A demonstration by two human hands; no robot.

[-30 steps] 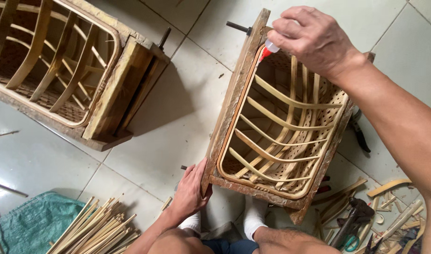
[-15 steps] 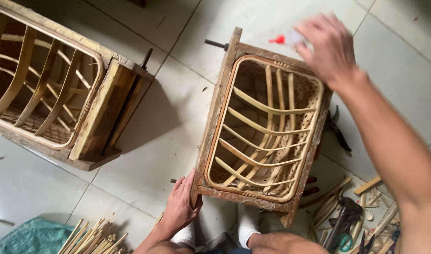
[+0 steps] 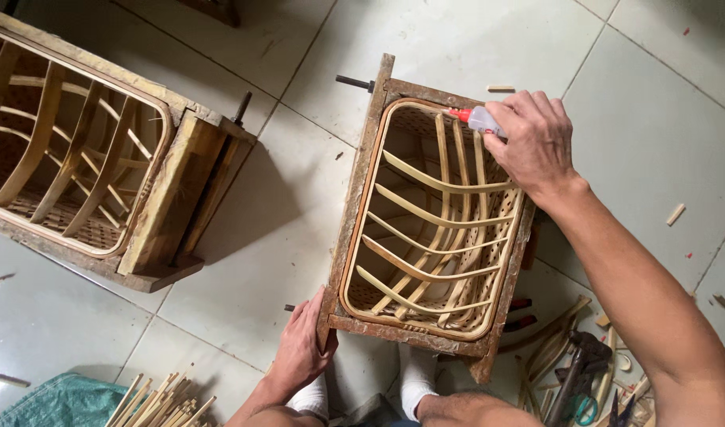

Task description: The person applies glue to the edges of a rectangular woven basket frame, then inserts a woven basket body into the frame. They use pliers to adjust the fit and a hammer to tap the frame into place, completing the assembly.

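Glue bottle (image 3: pixel 481 119): small, clear, red nozzle; clenched in the fingers of the right hand (image 3: pixel 536 142), nozzle pointing left along the far inner rim of the wooden mould frame (image 3: pixel 354 213). Frame stands on the tiled floor (image 3: pixel 251 237), enclosing a woven bamboo basket (image 3: pixel 433 229) with curved ribs. Left hand (image 3: pixel 303 344): fingers wrapped over the frame's near left corner, gripping it. Second frame with basket (image 3: pixel 85 158): left, well apart. Bamboo strips (image 3: pixel 160 403): bundled at the lower left, beside a green sack (image 3: pixel 58 403). Hand tools (image 3: pixel 576 372): lower right.
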